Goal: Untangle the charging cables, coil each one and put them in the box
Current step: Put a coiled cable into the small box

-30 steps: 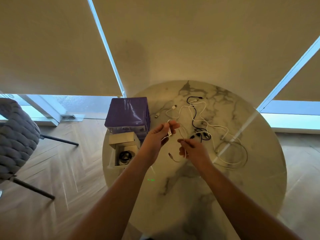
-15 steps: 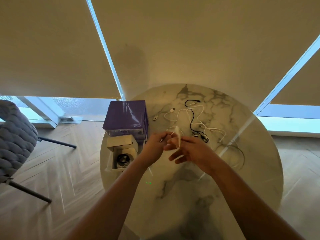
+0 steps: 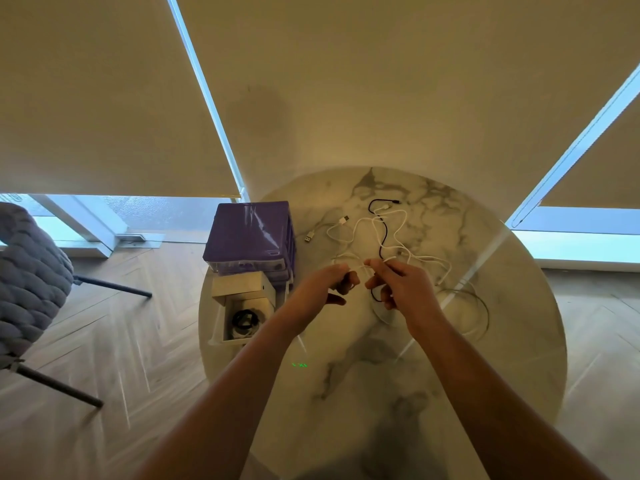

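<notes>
A round marble table (image 3: 450, 358) carries everything. At its left edge stands a purple drawer unit (image 3: 247, 235), and just in front of that, also on the left edge, sits the open white box (image 3: 242, 306) with a coiled black cable (image 3: 246, 320) already lying inside. Toward the far edge, a tangle of white cables (image 3: 398, 233) and a loose black cable (image 3: 382, 230) sprawls across the marble, with more loops trailing toward the right edge. Above the table's middle, the left hand (image 3: 320, 289) and right hand (image 3: 403, 289) are raised close together. Both have their fingers curled, each pinching the same white cable (image 3: 362, 268), a short stretch of which spans the gap between them.
</notes>
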